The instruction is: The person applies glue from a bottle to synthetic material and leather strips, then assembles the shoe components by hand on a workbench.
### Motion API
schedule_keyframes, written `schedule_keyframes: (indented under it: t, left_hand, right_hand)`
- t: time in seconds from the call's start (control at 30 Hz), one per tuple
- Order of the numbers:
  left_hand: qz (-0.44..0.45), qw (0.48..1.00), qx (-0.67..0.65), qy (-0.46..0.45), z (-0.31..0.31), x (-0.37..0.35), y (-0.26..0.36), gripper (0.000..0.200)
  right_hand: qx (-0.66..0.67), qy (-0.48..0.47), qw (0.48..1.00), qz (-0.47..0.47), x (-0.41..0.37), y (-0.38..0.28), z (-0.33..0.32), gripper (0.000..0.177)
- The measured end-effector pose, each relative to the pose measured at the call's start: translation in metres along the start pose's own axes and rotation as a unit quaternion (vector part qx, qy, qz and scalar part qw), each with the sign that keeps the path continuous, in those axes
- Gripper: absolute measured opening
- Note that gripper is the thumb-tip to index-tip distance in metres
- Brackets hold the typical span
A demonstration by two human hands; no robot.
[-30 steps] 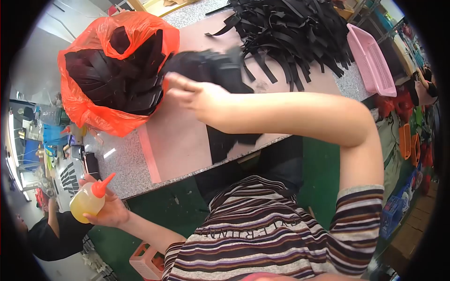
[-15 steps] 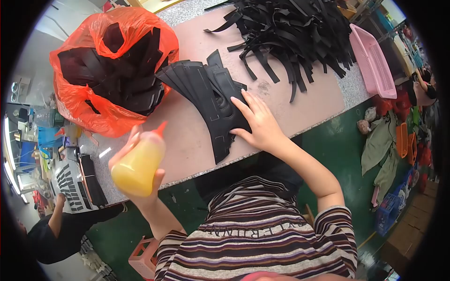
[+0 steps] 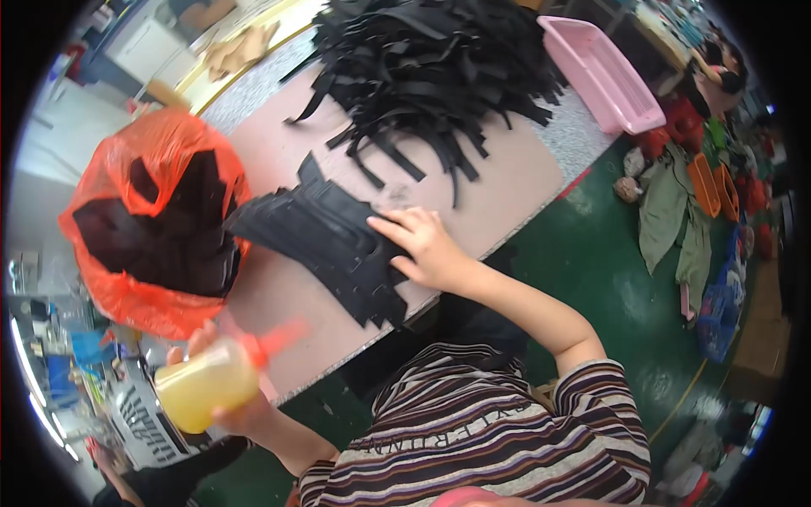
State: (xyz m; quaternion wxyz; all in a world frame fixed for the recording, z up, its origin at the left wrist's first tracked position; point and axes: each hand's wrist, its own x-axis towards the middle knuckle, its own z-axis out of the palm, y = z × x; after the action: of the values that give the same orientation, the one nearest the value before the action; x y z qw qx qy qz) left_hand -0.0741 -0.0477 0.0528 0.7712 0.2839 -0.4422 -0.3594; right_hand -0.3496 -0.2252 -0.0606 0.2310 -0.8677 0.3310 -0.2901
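Note:
My left hand [image 3: 243,417] is wrapped round a squeeze bottle [image 3: 203,384] of yellowish liquid, out in front of the table's near edge. The bottle is tilted, and its red nozzle [image 3: 283,336], blurred by motion, points right and slightly up. My right hand [image 3: 432,253] lies with fingers spread on the right side of a fanned stack of black, curved flat pieces [image 3: 325,245]. Slots and stitch-like lines show on the top piece. Part of the stack's right edge is hidden under my fingers.
A red plastic bag [image 3: 114,291] full of black pieces stands left of the stack. A heap of black strips [image 3: 422,76] covers the back of the table. A pink basket [image 3: 601,76] sits at the right end. Another person's arm [image 3: 114,473] shows at lower left.
The view has turned, so the table's things appear shifted left. The bottle has tipped from nearly upright towards level. My right hand stays on the black pieces.

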Motion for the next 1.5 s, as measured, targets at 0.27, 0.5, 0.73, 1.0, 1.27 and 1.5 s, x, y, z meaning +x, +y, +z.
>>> schedule_keyframes:
  t: [0.27,0.5,0.73,1.0,1.27,1.5]
  left_hand:
    - [-0.024,0.980,0.163,0.110,0.009,0.002,-0.031,0.097]
    - [-0.032,0.929,0.366,0.039,-0.010,0.015,-0.018,0.087]
    - [-0.035,0.557,0.826,-0.076,-0.009,0.013,-0.026,0.079]
    - [-0.212,0.927,0.306,-0.047,0.117,0.019,-0.100,0.064]
    - [-0.503,0.845,-0.092,0.156,0.139,0.100,-0.239,0.076]
    - [-0.480,0.857,-0.069,0.173,0.161,0.126,-0.264,0.052]
  right_hand:
    - [0.060,-0.006,0.998,-0.008,-0.013,0.001,-0.002,0.073]
    - [0.134,-0.010,0.991,0.001,-0.023,0.007,-0.012,0.069]
    - [0.214,0.041,0.975,0.047,-0.029,0.049,-0.086,0.048]
    - [0.134,0.411,0.870,0.237,0.029,0.273,-0.188,0.040]
    - [-0.127,0.446,0.886,0.019,0.156,0.272,-0.229,0.036]
    - [-0.006,0.317,0.866,0.387,0.241,0.366,-0.278,0.050]
